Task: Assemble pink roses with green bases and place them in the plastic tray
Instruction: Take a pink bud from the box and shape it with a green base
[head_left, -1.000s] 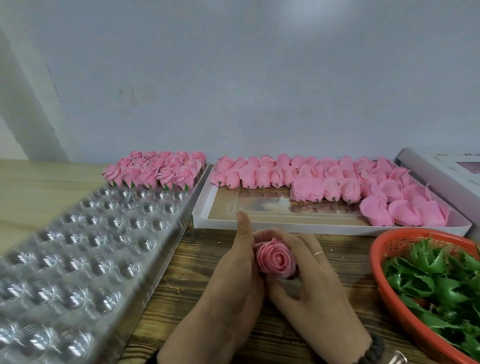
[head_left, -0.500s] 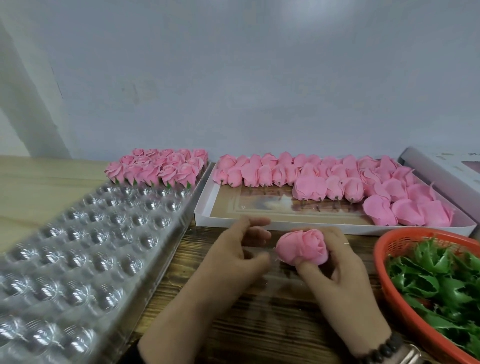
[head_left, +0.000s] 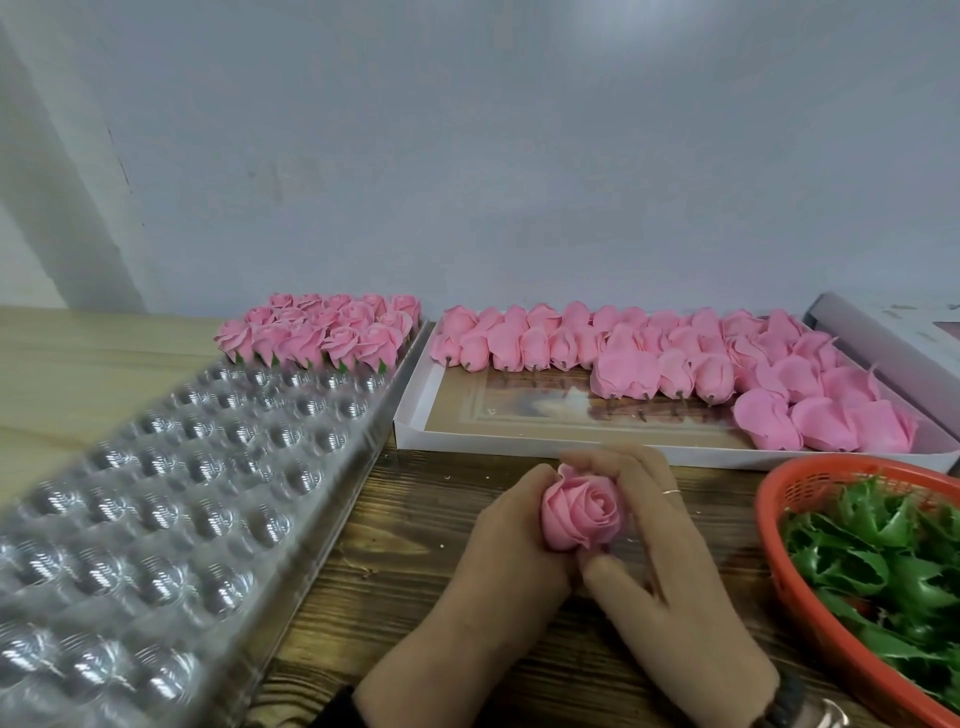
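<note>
A pink rose faces up at me above the wooden table, held between both hands. My left hand cups its left side, and my right hand wraps its right side and back with the thumb under it. Its underside is hidden. The clear plastic tray with round cups stretches along the left; several finished pink roses with green bases fill its far end. Green bases lie heaped in the orange basket at right.
A shallow white box behind my hands holds several rows of pink rose heads without bases. Another box lid lies at the far right. A grey wall closes off the back of the table.
The hands were apart half a second ago with the rose in my right hand turned sideways. Now both hands hold it together and its open face points up again.
</note>
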